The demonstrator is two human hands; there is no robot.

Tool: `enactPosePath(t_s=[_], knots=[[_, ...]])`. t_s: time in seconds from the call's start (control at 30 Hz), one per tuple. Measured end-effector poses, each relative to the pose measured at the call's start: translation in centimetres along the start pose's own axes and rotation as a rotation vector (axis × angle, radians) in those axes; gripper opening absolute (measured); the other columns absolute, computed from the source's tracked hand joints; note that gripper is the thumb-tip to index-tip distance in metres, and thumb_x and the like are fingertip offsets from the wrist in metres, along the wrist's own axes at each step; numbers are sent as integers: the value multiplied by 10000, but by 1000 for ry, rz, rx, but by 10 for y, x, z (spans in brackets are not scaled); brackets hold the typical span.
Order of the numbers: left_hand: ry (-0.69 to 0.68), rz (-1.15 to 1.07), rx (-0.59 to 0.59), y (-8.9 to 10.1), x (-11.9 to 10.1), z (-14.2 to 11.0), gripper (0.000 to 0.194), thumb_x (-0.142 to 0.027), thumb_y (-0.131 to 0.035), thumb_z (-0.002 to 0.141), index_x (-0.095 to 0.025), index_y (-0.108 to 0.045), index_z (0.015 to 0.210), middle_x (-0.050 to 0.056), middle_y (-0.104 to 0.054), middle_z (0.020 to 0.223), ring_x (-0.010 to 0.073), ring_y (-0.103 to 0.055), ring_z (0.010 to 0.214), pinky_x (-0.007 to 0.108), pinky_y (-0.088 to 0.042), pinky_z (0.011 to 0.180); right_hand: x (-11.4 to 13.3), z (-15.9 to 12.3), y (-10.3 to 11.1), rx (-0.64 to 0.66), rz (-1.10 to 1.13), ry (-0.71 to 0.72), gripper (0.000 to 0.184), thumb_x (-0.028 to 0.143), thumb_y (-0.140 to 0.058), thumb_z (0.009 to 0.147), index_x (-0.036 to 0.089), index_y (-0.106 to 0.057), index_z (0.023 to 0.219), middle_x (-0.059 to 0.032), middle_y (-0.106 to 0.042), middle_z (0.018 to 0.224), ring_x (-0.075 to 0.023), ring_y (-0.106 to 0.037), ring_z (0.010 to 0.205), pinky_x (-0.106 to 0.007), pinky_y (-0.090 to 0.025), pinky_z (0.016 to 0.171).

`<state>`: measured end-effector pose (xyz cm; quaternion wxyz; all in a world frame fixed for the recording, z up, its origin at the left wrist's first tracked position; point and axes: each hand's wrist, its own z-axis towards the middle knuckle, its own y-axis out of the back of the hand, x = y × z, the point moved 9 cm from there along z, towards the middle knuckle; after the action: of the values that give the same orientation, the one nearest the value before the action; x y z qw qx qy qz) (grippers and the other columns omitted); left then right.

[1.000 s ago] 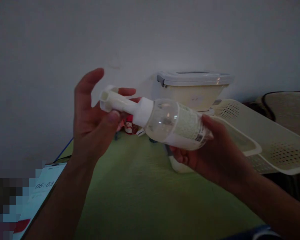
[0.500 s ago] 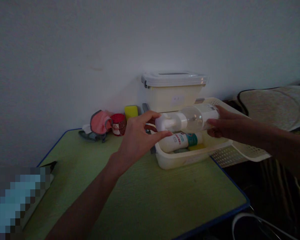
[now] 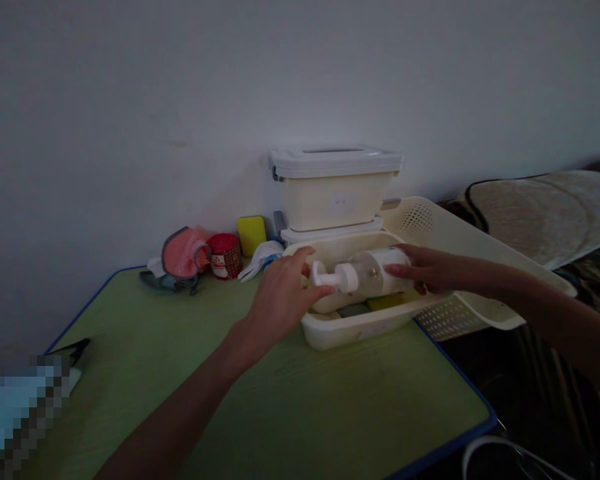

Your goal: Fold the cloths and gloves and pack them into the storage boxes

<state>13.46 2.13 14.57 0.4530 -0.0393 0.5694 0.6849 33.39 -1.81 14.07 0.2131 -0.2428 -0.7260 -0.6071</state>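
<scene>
A clear pump bottle (image 3: pixel 369 274) with a white pump head and a white label lies on its side, low inside a cream plastic bin (image 3: pixel 325 335). My right hand (image 3: pixel 423 267) grips its base end, thumb in front. At the other end, my left hand (image 3: pixel 285 288) has thumb and fingers curved about the pump head. Under the bottle, a yellow item (image 3: pixel 386 303) and a grey-green item (image 3: pixel 354 311) show in part. The white-and-green tube in the bin is mostly hidden behind the bottle.
Behind the bin, a lidded box (image 3: pixel 335 200) stands on another lidded one against the wall. To its left are a yellow sponge (image 3: pixel 251 236), a red container (image 3: pixel 225 256) and a pink cloth (image 3: pixel 184 253). A perforated basket (image 3: pixel 475 243) overhangs the table's right edge.
Both hands have lowered the pump bottle into the bin, where it now covers most of the tube. The view has shifted slightly, showing more of the basket and the lower box lid.
</scene>
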Motion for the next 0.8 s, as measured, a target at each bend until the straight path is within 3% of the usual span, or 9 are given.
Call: enactPosePath(t_s=[0.1,0.17,0.3,0.47,0.63,0.8], knots=[[-10,63,104,-7,2,0,325,-349,-659,752,-143,-635,1002,68,-691,843,229,-627,798,343,-459,719,-13,6,-12,80,-88,-103,527,647,-428,750,156,-556,894,-45,-566,652,-145,-511,529,-255,-406,448],[-71,131,140,-9,-2,0,258,-376,-597,801,-143,-653,896,72,-679,803,235,-616,798,352,-449,730,-13,7,-17,90,-123,-91,577,693,-385,738,155,-557,856,-67,-580,696,-163,-532,581,-273,-427,492],[-162,253,216,-12,-10,-2,307,-410,-532,842,-128,-650,868,95,-668,816,254,-596,834,365,-437,747,-10,7,-26,132,-164,-57,668,734,-297,740,141,-573,879,-94,-611,760,-188,-553,624,-294,-435,523],[-235,342,309,-19,-14,-4,341,-407,-475,875,-130,-660,804,94,-659,816,244,-577,865,372,-423,802,5,8,-38,221,-198,92,580,635,-281,818,166,-620,862,-93,-662,840,-227,-609,764,-315,-466,684],[-310,375,356,-26,-14,-6,428,-343,-339,931,-118,-670,780,98,-658,813,223,-579,876,400,-388,897,5,13,-34,137,-310,105,536,568,-266,854,169,-624,869,-106,-678,871,-232,-624,778,-309,-463,684],[-283,352,356,-27,-11,-6,431,-336,-311,938,-110,-643,779,95,-651,838,203,-581,881,407,-342,967,1,17,-32,72,-424,109,554,540,-238,888,167,-644,840,-108,-683,815,-219,-622,719,-307,-450,649]])
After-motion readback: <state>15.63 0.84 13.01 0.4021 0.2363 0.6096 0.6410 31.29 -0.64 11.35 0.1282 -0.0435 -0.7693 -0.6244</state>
